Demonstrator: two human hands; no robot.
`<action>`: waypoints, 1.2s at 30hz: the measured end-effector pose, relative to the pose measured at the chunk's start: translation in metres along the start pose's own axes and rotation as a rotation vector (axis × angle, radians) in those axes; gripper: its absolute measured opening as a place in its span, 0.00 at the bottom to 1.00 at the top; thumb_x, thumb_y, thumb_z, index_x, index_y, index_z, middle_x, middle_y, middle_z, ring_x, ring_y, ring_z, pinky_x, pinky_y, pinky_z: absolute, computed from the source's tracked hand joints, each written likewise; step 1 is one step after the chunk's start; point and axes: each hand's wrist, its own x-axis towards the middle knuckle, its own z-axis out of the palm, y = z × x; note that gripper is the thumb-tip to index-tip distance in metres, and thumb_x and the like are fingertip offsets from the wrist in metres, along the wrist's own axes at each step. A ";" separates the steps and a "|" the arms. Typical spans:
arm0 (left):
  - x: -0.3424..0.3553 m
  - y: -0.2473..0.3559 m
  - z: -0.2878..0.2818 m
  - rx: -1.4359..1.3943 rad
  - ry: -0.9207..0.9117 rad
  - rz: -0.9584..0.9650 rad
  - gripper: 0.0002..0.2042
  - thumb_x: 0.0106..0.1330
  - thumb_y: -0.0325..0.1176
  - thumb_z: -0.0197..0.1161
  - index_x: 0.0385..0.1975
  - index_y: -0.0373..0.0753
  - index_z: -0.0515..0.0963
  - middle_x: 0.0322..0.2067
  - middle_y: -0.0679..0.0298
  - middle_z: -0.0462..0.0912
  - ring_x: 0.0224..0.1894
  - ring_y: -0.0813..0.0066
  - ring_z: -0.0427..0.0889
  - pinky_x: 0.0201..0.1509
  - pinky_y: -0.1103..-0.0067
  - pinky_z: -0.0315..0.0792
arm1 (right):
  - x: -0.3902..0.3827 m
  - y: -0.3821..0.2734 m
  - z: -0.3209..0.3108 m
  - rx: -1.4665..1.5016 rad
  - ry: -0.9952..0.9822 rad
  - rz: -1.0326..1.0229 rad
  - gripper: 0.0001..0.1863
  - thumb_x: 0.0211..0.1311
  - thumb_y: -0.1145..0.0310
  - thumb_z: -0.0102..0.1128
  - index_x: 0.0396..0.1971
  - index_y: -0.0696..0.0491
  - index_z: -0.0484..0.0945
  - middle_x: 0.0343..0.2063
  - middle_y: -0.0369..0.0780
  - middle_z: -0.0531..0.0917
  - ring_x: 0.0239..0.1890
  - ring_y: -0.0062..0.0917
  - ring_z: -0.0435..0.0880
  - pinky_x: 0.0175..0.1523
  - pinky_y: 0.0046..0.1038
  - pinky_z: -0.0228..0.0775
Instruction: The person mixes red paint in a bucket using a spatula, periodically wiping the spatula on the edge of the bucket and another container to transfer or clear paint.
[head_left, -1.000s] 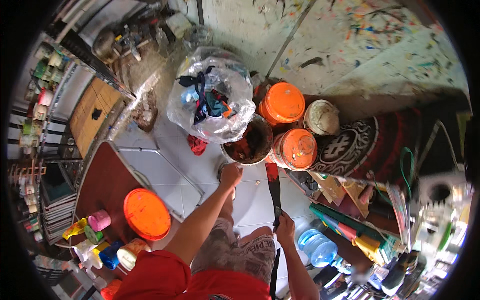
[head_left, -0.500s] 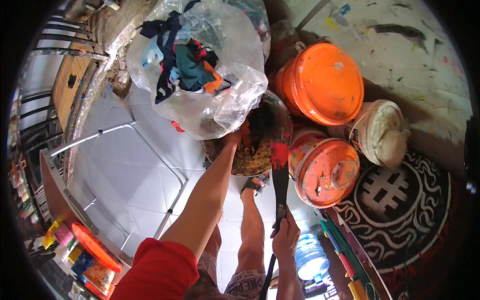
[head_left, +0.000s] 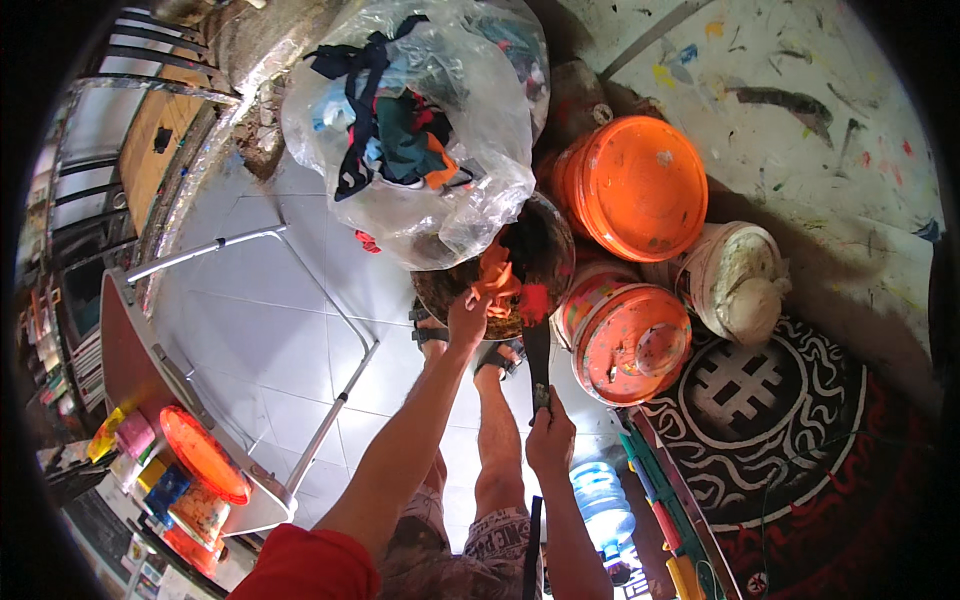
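My left hand (head_left: 468, 318) pinches an orange cloth (head_left: 495, 275) over a round, stained metal basin (head_left: 432, 292) standing before my feet. In my right hand (head_left: 551, 440) is a long flat black tool (head_left: 537, 355), gripped near its lower end. Its far end is red and rests at or over the basin's right side; whether it touches the cloth I cannot tell. Beyond the basin a big clear plastic bag (head_left: 480, 195) of dark, green and orange cloths (head_left: 405, 140) hides part of the basin.
To the right stand an orange lidded bucket (head_left: 645, 185), a paint-stained bucket (head_left: 630, 345) and a whitish bucket (head_left: 735, 275). A blue water bottle (head_left: 603, 505) lies nearer. On the left is a metal-legged table (head_left: 135, 370) with a red-orange lid (head_left: 203, 455).
My left hand has drawn back out of the basin and now lifts the orange cloth into sight. My right hand and the black tool have shifted left and nearer to me.
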 end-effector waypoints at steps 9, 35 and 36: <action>-0.026 0.029 -0.007 -0.464 -0.113 -0.479 0.20 0.74 0.47 0.50 0.55 0.41 0.76 0.44 0.64 0.82 0.42 0.74 0.82 0.53 0.73 0.79 | 0.001 -0.008 0.007 -0.135 -0.006 -0.057 0.26 0.70 0.66 0.46 0.62 0.65 0.73 0.41 0.58 0.85 0.44 0.50 0.86 0.53 0.44 0.75; -0.004 0.039 0.004 0.072 -0.427 -0.316 0.19 0.67 0.49 0.69 0.43 0.38 0.83 0.32 0.72 0.79 0.32 0.85 0.74 0.33 0.82 0.68 | 0.010 -0.015 -0.011 -0.150 -0.055 -0.054 0.23 0.70 0.66 0.46 0.59 0.61 0.76 0.41 0.58 0.85 0.44 0.53 0.85 0.51 0.49 0.75; -0.002 0.040 0.004 0.081 -0.439 -0.339 0.18 0.68 0.49 0.69 0.42 0.39 0.83 0.31 0.72 0.79 0.32 0.85 0.75 0.33 0.83 0.68 | 0.011 -0.015 -0.012 -0.153 -0.052 -0.066 0.22 0.70 0.66 0.46 0.58 0.61 0.77 0.40 0.58 0.85 0.44 0.53 0.85 0.51 0.49 0.75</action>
